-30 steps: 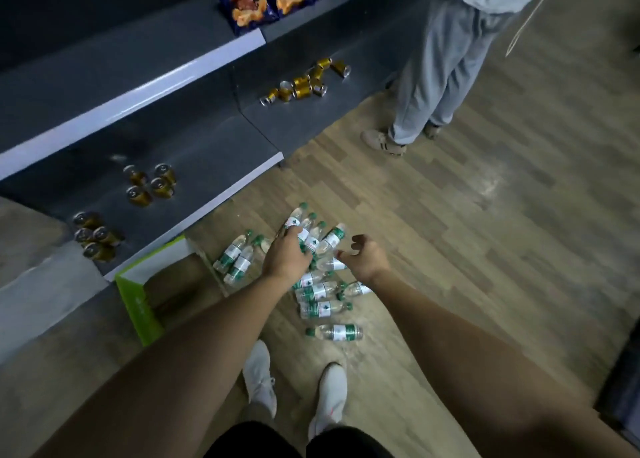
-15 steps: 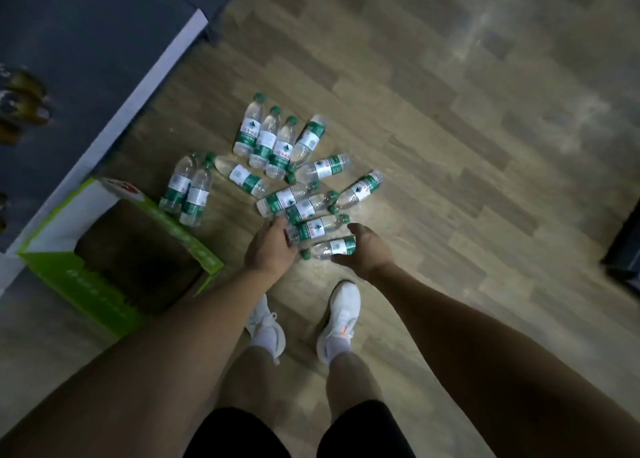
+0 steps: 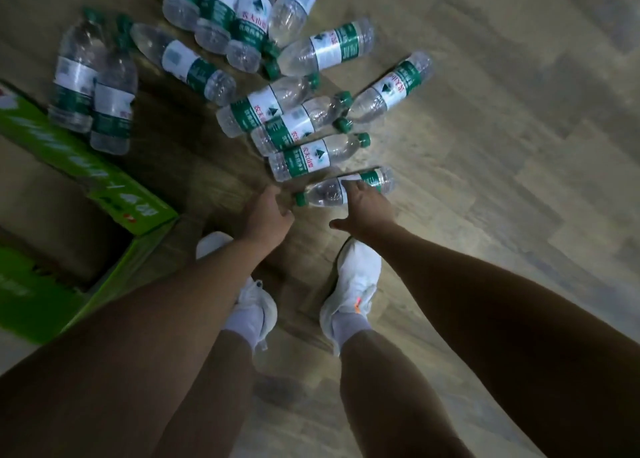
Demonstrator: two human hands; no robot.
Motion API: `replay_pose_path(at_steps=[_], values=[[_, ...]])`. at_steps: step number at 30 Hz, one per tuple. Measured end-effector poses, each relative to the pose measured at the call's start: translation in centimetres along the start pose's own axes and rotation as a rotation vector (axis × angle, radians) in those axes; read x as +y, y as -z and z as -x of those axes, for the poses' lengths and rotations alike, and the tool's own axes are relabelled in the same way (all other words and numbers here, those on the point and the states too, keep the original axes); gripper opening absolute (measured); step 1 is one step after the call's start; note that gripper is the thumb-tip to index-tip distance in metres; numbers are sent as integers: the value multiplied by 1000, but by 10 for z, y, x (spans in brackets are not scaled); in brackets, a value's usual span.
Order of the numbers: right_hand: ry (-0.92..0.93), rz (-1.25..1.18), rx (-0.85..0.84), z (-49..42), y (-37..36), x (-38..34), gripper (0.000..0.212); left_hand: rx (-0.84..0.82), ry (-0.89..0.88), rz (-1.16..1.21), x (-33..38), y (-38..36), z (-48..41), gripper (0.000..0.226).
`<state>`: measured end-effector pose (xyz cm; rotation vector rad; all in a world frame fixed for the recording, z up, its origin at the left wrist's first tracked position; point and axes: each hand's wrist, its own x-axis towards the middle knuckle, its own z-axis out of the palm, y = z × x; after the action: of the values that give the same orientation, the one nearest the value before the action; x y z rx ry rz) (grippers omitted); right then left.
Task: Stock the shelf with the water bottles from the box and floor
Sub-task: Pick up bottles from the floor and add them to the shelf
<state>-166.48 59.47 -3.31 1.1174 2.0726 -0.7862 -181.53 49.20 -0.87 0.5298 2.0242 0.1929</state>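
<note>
On the wooden floor [image 3: 485, 145], just beyond our white shoes [image 3: 356, 277], we list: water bottles [image 3: 332, 50], scattered on their sides; green box [image 3: 114, 194] at near left. Right hand [image 3: 369, 209] reaches down onto the nearest bottle [image 3: 325, 192], fingers [image 3: 351, 185] laid across its label, thumb splayed clear, not clasped. Left hand [image 3: 266, 213] hovers beside its green cap [image 3: 301, 199], loosely curled, holding nothing.

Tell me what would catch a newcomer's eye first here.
A heap of clear water bottles with green labels lies scattered across the wood floor, upper middle. Left of them stands an open bright green box. Near the centre, the right hand touches the nearest bottle, above two white shoes.
</note>
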Motion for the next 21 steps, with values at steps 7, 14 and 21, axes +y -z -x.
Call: replay_pose_path(at_steps=[7, 14, 21], values=[[114, 106, 50, -49, -43, 14, 90, -74, 14, -6, -22, -42, -35, 50], [178, 265, 9, -91, -65, 6, 73, -100, 1, -3, -40, -54, -63, 53], [169, 306, 58, -90, -69, 3, 62, -92, 9, -19, -55, -45, -66, 50]])
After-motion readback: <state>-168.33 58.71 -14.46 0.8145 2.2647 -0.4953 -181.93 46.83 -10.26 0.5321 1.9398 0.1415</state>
